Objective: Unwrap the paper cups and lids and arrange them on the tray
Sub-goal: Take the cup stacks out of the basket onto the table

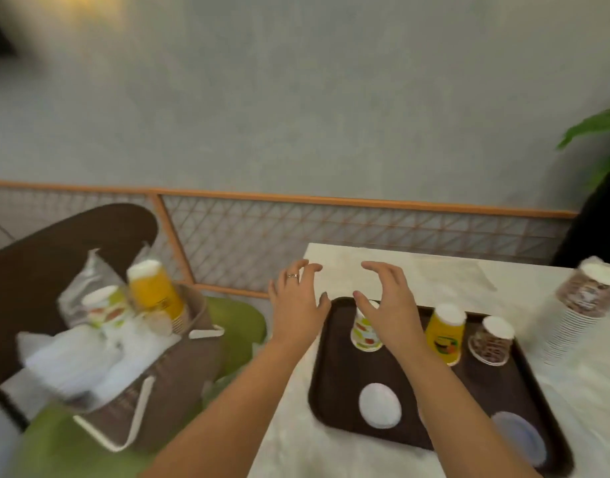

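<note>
Both hands hover with fingers spread and loosely curved, holding nothing. The left hand (298, 298) is over the counter's (434, 274) far left corner, just beyond the tray (334, 374). The right hand (388, 298) is above the white patterned cup (364, 334), which stands upside down at the tray's far left. Beside it along the far edge stand an inverted yellow cup (445, 334) and a brown patterned cup (491, 341). Two white lids (379, 405) lie flat near the tray's near edge. A cup stack (579, 308) leans at the counter's right edge.
</note>
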The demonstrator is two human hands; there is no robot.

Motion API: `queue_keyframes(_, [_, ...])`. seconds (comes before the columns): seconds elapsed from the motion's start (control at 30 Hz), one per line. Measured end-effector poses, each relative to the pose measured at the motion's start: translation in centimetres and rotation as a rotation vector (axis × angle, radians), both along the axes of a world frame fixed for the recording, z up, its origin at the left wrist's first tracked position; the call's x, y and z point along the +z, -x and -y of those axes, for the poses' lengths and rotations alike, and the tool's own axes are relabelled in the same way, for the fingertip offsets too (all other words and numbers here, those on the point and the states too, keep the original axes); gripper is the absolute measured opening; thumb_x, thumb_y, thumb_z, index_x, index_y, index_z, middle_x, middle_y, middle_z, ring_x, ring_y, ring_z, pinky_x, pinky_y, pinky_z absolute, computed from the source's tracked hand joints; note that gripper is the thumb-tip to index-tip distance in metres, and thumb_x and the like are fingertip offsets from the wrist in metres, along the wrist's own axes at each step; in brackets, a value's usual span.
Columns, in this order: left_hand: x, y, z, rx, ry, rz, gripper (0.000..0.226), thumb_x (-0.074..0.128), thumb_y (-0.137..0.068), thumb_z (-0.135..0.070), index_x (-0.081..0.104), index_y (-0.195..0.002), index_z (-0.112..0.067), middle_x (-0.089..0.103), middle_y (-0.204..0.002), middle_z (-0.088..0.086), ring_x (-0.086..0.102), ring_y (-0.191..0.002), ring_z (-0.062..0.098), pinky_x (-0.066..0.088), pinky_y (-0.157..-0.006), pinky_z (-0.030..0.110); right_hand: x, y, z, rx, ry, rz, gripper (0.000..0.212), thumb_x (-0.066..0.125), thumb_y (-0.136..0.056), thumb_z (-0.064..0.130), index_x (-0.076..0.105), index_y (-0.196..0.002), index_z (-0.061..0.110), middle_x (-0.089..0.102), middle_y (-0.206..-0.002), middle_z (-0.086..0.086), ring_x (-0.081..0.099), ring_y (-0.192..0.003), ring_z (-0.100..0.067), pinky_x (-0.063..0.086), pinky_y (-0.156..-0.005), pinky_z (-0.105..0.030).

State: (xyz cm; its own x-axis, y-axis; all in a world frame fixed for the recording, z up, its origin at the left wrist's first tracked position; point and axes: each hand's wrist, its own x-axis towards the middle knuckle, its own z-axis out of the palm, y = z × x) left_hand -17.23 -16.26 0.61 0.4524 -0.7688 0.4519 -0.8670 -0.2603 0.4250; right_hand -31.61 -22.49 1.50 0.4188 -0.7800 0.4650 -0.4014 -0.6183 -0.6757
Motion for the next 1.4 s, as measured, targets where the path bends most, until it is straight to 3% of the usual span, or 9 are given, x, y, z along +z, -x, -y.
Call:
queue_keyframes(0.23, [0.6, -9.4, -7.4, 0.288, -0.011, 0.123, 0.047, 0.066, -0.081, -0.025, 0.053, -0.126, -0.021, 0.047, -0.136, 0.004, 0.034, -0.133, 0.028, 0.013, -0.110, 0.055, -0.1, -11.0, -4.7, 0.196, -0.019, -0.027, 0.047, 0.066, -0.085, 0.012, 0.050, -0.129, 0.013, 0.046, -0.127, -0.006, 0.047, -0.117, -0.018, 0.028, -0.088, -0.009])
queue_keyframes(0.37, [0.0, -14.2, -11.4, 0.442, 0.041, 0.173, 0.054, 0.077, -0.065, -0.016, 0.061, -0.117, -0.014, 0.055, -0.129, 0.013, 0.046, -0.124, 0.040, 0.023, -0.101, 0.068, -0.2, -16.5, -7.2, 0.286, -0.044, -0.044, 0.047, 0.065, -0.087, 0.017, 0.048, -0.131, 0.016, 0.043, -0.131, -0.004, 0.049, -0.114, -0.017, 0.039, -0.089, -0.019])
queue_keyframes(0.5, [-0.5, -18.0, -14.5, 0.633, 0.109, 0.144, 0.074, 0.079, -0.064, -0.014, 0.047, -0.131, -0.010, 0.040, -0.141, 0.021, 0.034, -0.130, 0.043, 0.027, -0.101, 0.067, -0.7, -21.7, -9.5, 0.373, -0.081, -0.074, 0.049, 0.064, -0.089, 0.021, 0.045, -0.133, 0.020, 0.039, -0.134, 0.000, 0.049, -0.115, -0.015, 0.035, -0.084, -0.013])
queue_keyframes(0.57, [-0.9, -19.5, -15.5, 0.683, 0.181, 0.085, 0.072, 0.075, -0.071, -0.015, 0.041, -0.134, -0.009, 0.032, -0.145, 0.022, 0.026, -0.135, 0.042, 0.024, -0.104, 0.064, -1.0, -24.1, -10.8, 0.422, -0.087, -0.101, 0.052, 0.065, -0.087, 0.024, 0.043, -0.134, 0.021, 0.039, -0.135, 0.001, 0.047, -0.118, -0.015, 0.037, -0.089, -0.017])
queue_keyframes(0.73, [-1.1, -22.5, -16.4, 0.625, 0.224, -0.132, 0.075, 0.070, -0.081, -0.021, 0.029, -0.142, -0.004, 0.019, -0.151, 0.023, 0.016, -0.140, 0.038, 0.021, -0.112, 0.047, -2.2, -28.8, -13.5, 0.506, -0.100, -0.151, 0.060, 0.070, -0.082, 0.025, 0.042, -0.135, 0.019, 0.040, -0.134, -0.001, 0.046, -0.120, -0.020, 0.041, -0.093, -0.030])
queue_keyframes(0.93, [2.2, -25.5, -17.0, 0.466, -0.154, -0.268, 0.074, 0.068, -0.084, -0.029, 0.027, -0.139, -0.004, 0.050, -0.131, 0.019, 0.043, -0.122, 0.035, 0.035, -0.097, 0.040, -3.4, -31.4, -15.0, 0.586, -0.148, -0.200, 0.066, 0.074, -0.079, 0.024, 0.042, -0.135, 0.018, 0.041, -0.133, -0.002, 0.046, -0.119, -0.020, 0.041, -0.098, -0.033])
queue_keyframes(1.1, [3.3, -27.9, -17.2, 0.398, -0.402, -0.283, 0.072, 0.073, -0.078, -0.038, 0.038, -0.130, -0.002, 0.054, -0.123, 0.013, 0.051, -0.112, 0.027, 0.042, -0.091, 0.035, -3.9, -32.4, -15.6, 0.581, -0.191, -0.253, 0.066, 0.074, -0.079, 0.030, 0.040, -0.135, 0.018, 0.047, -0.129, 0.000, 0.048, -0.114, -0.016, 0.043, -0.093, -0.030])
queue_keyframes(1.23, [2.2, -28.8, -17.6, 0.386, -0.224, -0.438, 0.059, 0.085, -0.064, -0.038, 0.050, -0.103, -0.010, 0.059, -0.096, 0.003, 0.053, -0.087, 0.017, 0.033, -0.054, 0.021, -4.3, -32.7, -15.3, 0.572, -0.200, -0.286, 0.052, 0.072, -0.080, 0.034, 0.049, -0.124, 0.017, 0.055, -0.120, 0.000, 0.052, -0.110, -0.018, 0.042, -0.086, -0.028])
queue_keyframes(1.4, [1.9, -29.3, -18.1, 0.414, -0.035, -0.469, 0.053, 0.088, -0.057, -0.036, 0.057, -0.093, -0.012, 0.062, -0.085, -0.001, 0.055, -0.075, 0.011, 0.037, -0.053, 0.021, -4.3, -32.7, -15.2, 0.566, -0.198, -0.306, 0.058, 0.071, -0.081, 0.036, 0.048, -0.131, 0.016, 0.058, -0.127, -0.002, 0.054, -0.114, -0.020, 0.045, -0.094, -0.034])
